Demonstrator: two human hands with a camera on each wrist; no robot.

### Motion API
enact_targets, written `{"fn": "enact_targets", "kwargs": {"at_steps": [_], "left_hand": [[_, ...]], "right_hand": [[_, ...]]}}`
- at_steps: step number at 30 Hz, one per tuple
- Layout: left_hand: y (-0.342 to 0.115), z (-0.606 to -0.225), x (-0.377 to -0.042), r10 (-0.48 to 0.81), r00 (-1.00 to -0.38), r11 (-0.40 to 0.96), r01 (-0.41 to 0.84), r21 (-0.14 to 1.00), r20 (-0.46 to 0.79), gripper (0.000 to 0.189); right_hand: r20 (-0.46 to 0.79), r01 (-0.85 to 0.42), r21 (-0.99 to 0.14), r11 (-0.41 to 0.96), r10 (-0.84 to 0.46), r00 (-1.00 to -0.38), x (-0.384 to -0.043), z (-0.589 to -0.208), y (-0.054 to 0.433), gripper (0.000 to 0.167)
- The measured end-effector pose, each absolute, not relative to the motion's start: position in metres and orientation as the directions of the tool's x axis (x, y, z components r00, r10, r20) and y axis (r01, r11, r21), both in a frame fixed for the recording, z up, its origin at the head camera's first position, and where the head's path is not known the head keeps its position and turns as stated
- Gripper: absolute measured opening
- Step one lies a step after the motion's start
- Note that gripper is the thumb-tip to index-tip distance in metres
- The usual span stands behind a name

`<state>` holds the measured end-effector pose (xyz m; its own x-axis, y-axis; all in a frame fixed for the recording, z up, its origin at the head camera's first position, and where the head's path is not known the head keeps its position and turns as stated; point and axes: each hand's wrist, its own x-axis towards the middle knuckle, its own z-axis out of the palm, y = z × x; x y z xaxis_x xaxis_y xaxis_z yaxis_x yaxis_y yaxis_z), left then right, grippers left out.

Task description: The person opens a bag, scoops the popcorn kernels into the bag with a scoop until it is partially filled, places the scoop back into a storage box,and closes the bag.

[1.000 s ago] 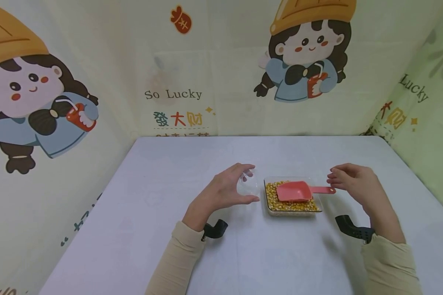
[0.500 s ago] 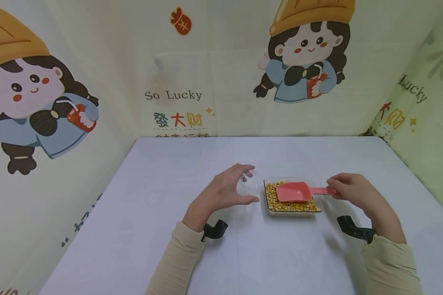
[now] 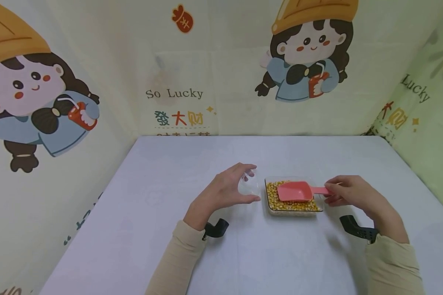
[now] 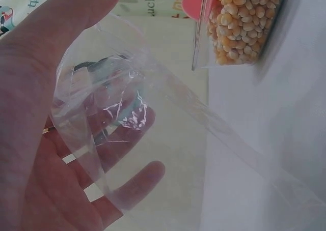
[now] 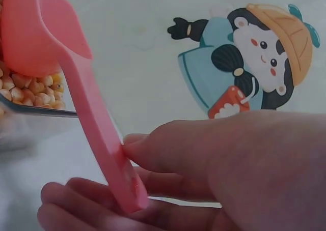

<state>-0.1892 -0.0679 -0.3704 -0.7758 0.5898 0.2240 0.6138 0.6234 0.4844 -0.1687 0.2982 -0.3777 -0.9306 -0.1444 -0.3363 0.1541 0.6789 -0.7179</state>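
In the head view my left hand [image 3: 225,188] holds a clear plastic bag [image 3: 249,187], its thumb and fingers spread wide around the mouth. The left wrist view shows the bag's [image 4: 173,88] thin film stretching from thumb to fingers, its lower part trailing down. To its right stands a clear rectangular container [image 3: 293,213] of yellow corn kernels [image 3: 272,197]. A pink scoop [image 3: 294,191] lies on the kernels, its handle pointing right. My right hand [image 3: 354,193] pinches the end of that handle; in the right wrist view the thumb presses the handle [image 5: 94,121] against the fingers.
The container sits on a white table [image 3: 192,164]. Behind it hangs a patterned cloth backdrop [image 3: 236,110] with cartoon figures. Dark curved wrist mounts [image 3: 216,228] jut inward from both sleeves.
My right hand has come down from above the scoop's handle and taken hold of it. The left hand stays in place with the bag; scoop and container have not visibly moved.
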Motion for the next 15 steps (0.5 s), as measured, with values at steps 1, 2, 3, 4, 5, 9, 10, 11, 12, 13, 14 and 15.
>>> {"fn": "enact_targets", "kwargs": {"at_steps": [1, 2, 3, 4, 5, 9, 10, 11, 12, 13, 14, 15], "left_hand": [[-0.068, -0.370, -0.189, 0.589, -0.776, 0.624, 0.614, 0.484, 0.225, 0.079], [-0.068, -0.370, -0.189, 0.588, -0.777, 0.624, 0.613, 0.484, 0.225, 0.079], [-0.068, -0.370, -0.189, 0.586, -0.779, 0.625, 0.610, 0.487, 0.223, 0.079], [-0.068, -0.370, -0.189, 0.585, -0.781, 0.626, 0.607, 0.489, 0.220, 0.079], [-0.068, -0.370, -0.189, 0.583, -0.783, 0.627, 0.603, 0.493, 0.216, 0.079], [-0.068, -0.371, -0.189, 0.580, -0.789, 0.631, 0.593, 0.500, 0.204, 0.079], [-0.068, -0.370, -0.189, 0.580, -0.789, 0.631, 0.592, 0.501, 0.202, 0.078], [-0.067, -0.370, -0.189, 0.580, -0.790, 0.632, 0.591, 0.501, 0.200, 0.078], [-0.067, -0.370, -0.189, 0.580, -0.790, 0.632, 0.591, 0.501, 0.199, 0.079], [-0.067, -0.370, -0.189, 0.581, -0.790, 0.634, 0.590, 0.499, 0.196, 0.079], [-0.067, -0.370, -0.189, 0.580, -0.790, 0.635, 0.590, 0.499, 0.196, 0.079], [-0.067, -0.370, -0.189, 0.581, -0.791, 0.635, 0.589, 0.499, 0.194, 0.079]], "right_hand": [[-0.330, 0.152, -0.721, 0.676, -0.142, -0.933, -0.169, -0.377, 0.298, 0.051], [-0.326, 0.153, -0.722, 0.675, -0.137, -0.936, -0.168, -0.377, 0.298, 0.052], [-0.322, 0.156, -0.724, 0.672, -0.130, -0.938, -0.168, -0.376, 0.298, 0.054], [-0.312, 0.152, -0.729, 0.667, -0.126, -0.942, -0.167, -0.376, 0.298, 0.056], [-0.303, 0.152, -0.738, 0.657, -0.122, -0.945, -0.166, -0.375, 0.298, 0.058], [-0.262, 0.149, -0.781, 0.607, -0.101, -0.960, -0.163, -0.370, 0.298, 0.063], [-0.250, 0.145, -0.793, 0.591, -0.100, -0.963, -0.163, -0.369, 0.298, 0.064], [-0.241, 0.142, -0.805, 0.576, -0.099, -0.965, -0.162, -0.368, 0.297, 0.064], [-0.236, 0.142, -0.813, 0.564, -0.096, -0.967, -0.162, -0.366, 0.297, 0.065], [-0.229, 0.139, -0.822, 0.552, -0.097, -0.969, -0.162, -0.366, 0.296, 0.065], [-0.223, 0.136, -0.832, 0.537, -0.099, -0.970, -0.162, -0.365, 0.295, 0.065], [-0.216, 0.132, -0.842, 0.522, -0.102, -0.971, -0.162, -0.364, 0.294, 0.065]]}}
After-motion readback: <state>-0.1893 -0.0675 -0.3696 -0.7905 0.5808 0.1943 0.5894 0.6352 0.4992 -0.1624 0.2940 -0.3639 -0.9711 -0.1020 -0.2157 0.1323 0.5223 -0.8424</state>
